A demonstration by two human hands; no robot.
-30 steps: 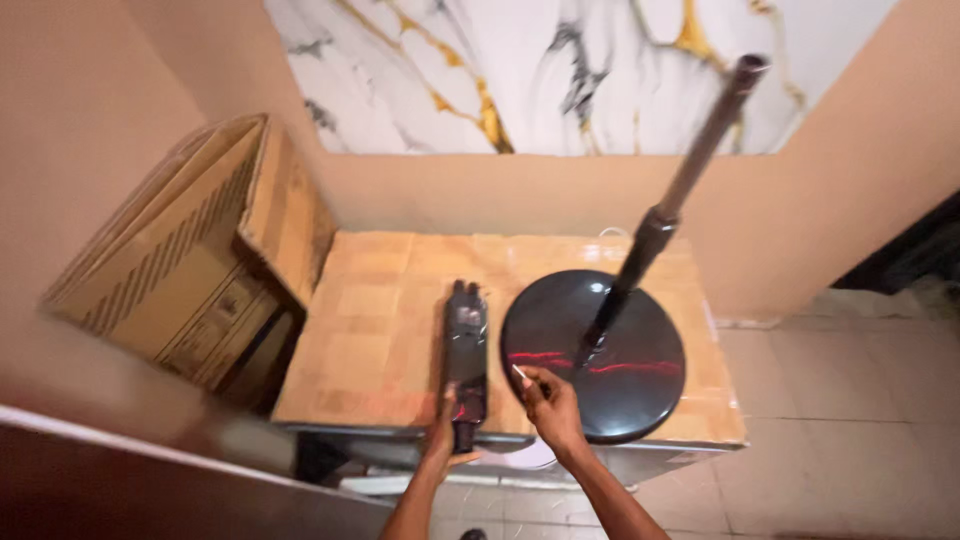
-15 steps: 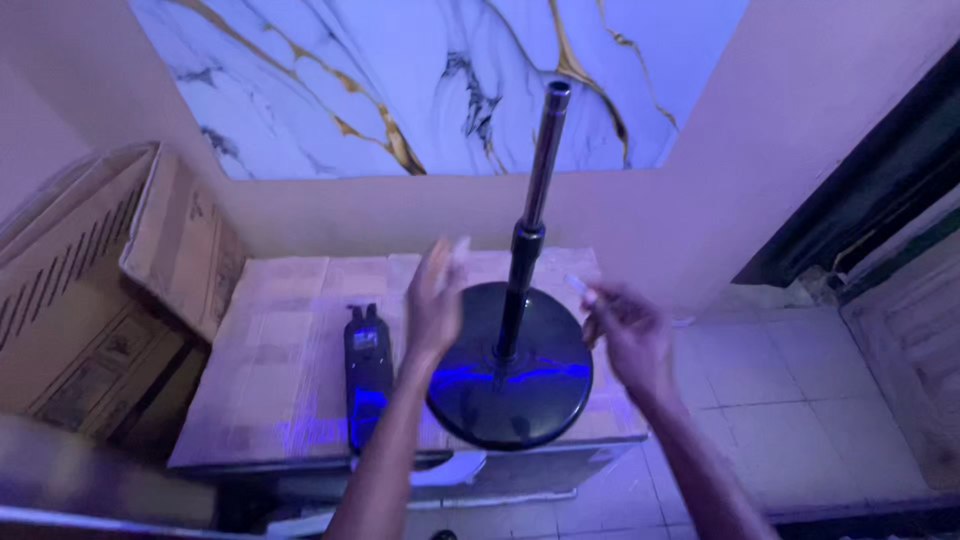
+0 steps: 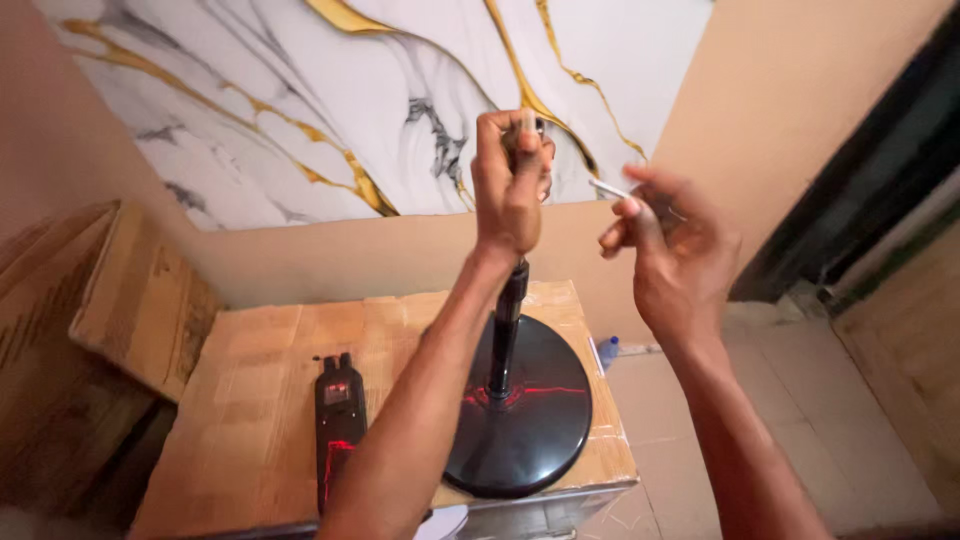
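Two large things framed the scene: white marble-look wall panel with gold veins point(image 3: 300, 110) behind, cardboard-covered box surface point(image 3: 260, 400) below. Open brown cardboard carton point(image 3: 110, 300) leaned at left of the surface. Round black metal stand base point(image 3: 530, 430) sat on the surface's right part, red light streaks on it, black upright pole point(image 3: 505, 330) rising from its centre. Black handheld device with short antennas point(image 3: 338, 420) lay flat just beside the base, left of it, not touched.

Change from half a second back: both hands were then open, either side of the pole low down; now both were raised to its top. Left hand point(image 3: 510, 190) was closed in a fist around the pole's upper end. Right hand point(image 3: 670, 250) hovered just beside it, fingers pinching a thin white stick-like piece point(image 3: 608, 188), too small to identify. Judged: work had shifted from base to pole top. Small blue-capped bottle point(image 3: 606, 350) lay on the tiled floor point(image 3: 800, 420) near the surface.
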